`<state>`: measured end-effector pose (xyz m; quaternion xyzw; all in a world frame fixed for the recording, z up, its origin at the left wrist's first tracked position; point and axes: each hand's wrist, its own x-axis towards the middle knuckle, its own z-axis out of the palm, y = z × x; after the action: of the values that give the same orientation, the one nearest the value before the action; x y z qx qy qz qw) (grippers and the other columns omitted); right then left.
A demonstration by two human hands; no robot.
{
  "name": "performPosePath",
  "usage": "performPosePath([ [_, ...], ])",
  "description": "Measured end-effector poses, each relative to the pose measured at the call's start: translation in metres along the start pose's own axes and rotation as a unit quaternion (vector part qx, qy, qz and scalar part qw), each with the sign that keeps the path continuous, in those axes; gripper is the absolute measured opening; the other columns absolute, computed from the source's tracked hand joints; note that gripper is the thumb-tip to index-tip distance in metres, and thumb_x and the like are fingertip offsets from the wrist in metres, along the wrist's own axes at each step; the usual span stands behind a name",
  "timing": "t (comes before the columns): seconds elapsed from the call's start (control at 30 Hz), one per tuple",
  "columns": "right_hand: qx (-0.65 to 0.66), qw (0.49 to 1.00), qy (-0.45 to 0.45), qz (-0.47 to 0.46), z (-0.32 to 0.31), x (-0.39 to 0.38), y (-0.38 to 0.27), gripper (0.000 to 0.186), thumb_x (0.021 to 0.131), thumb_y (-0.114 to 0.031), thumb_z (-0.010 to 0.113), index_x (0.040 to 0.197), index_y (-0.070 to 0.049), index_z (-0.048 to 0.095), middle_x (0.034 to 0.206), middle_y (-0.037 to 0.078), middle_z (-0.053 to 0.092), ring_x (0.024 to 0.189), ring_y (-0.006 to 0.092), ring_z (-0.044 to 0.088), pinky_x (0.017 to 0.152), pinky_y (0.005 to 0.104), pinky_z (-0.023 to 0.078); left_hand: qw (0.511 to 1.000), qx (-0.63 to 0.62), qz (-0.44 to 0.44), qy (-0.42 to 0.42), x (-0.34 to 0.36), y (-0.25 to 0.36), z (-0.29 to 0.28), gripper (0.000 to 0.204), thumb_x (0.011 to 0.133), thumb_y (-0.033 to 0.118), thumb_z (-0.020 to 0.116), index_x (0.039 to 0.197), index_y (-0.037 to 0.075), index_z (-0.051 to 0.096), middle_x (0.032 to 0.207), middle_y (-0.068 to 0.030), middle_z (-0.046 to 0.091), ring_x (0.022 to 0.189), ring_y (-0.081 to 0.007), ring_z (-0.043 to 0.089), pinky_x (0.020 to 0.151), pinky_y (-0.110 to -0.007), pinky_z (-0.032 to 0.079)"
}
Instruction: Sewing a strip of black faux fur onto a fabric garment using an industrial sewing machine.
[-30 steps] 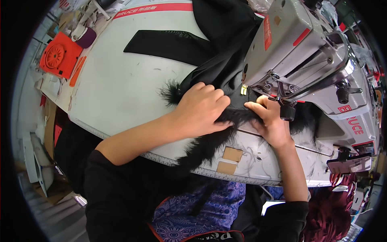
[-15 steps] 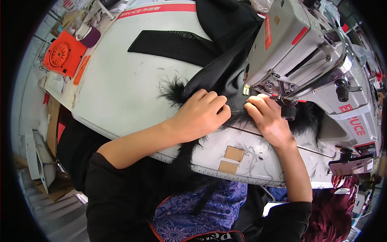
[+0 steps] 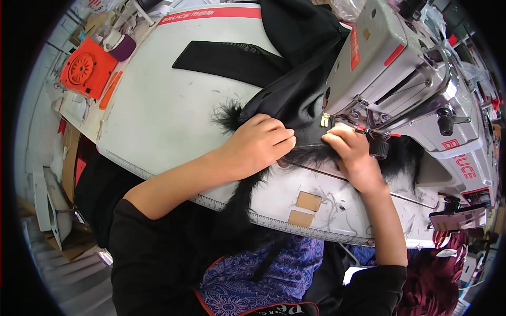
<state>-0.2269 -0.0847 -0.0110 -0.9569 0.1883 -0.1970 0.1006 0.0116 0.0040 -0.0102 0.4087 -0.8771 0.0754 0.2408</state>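
A black garment piece (image 3: 295, 105) lies across the sewing table, its edge running under the presser foot (image 3: 325, 120) of a grey sewing machine (image 3: 363, 58). Black fur trim (image 3: 311, 155) follows that edge and hangs over the table's front. My left hand (image 3: 261, 145) is closed on the fabric and trim, left of the presser foot. Just beside the foot, my right hand (image 3: 352, 152) pinches the garment's edge where the fur meets it. The fingertips of both hands are partly hidden by the cloth and fur.
An orange fan-like device (image 3: 87, 68) and a purple thread cone (image 3: 122, 48) stand at the far left. Two tan cardboard squares (image 3: 308, 201) and loose fibres lie near the front ruler edge (image 3: 284, 226). A phone (image 3: 458, 217) is mounted at right.
My left hand has shifted slightly left and its fingers have closed closer together. The right hand stays beside the foot, and the view has shifted slightly.
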Motion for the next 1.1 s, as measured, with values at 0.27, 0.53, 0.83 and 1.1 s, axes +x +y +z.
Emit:
performPosePath([
  [0.27,0.097,0.945,-0.145,0.275,-0.021,0.002,-0.005,0.055,0.086,-0.036,0.057,0.129,-0.006,0.043,0.125,0.021,0.048,0.112,0.0360,0.048,0.100,0.0416,0.034,0.998,-0.056,0.005,0.004,0.012,-0.021,0.017,0.025,0.077,0.008,0.055,0.100,0.004,0.061,0.106,-0.0059,0.060,0.109,-0.0226,0.054,0.086,-0.034,0.041],
  [0.53,0.034,0.948,-0.081,0.305,-0.027,-0.031,-0.024,0.073,0.086,-0.047,0.054,0.141,-0.006,0.027,0.128,0.029,0.042,0.120,0.0421,0.041,0.098,0.0426,0.035,0.993,-0.109,0.044,-0.008,0.032,-0.030,0.031,0.021,0.079,0.008,0.054,0.098,0.006,0.062,0.101,-0.0040,0.060,0.100,-0.0212,0.055,0.087,-0.033,0.039],
  [0.83,-0.094,0.951,-0.035,0.293,-0.017,-0.034,-0.051,0.064,0.079,-0.027,0.065,0.132,-0.002,0.038,0.131,0.025,0.041,0.111,0.0406,0.049,0.092,0.0419,0.042,0.985,-0.135,0.111,0.003,0.035,-0.036,0.030,0.022,0.079,0.013,0.054,0.097,0.006,0.064,0.101,-0.0027,0.060,0.098,-0.0177,0.055,0.087,-0.031,0.040],
  [1.1,-0.089,0.996,0.014,0.020,-0.008,-0.004,-0.016,0.042,0.068,0.003,0.063,0.109,-0.003,0.059,0.103,0.008,0.057,0.097,0.0251,0.055,0.083,0.0335,0.046,0.992,0.034,0.118,-0.015,0.029,-0.011,0.021,0.027,0.073,0.010,0.057,0.097,-0.001,0.059,0.099,-0.0069,0.057,0.091,-0.0195,0.055,0.079,-0.031,0.043],
])
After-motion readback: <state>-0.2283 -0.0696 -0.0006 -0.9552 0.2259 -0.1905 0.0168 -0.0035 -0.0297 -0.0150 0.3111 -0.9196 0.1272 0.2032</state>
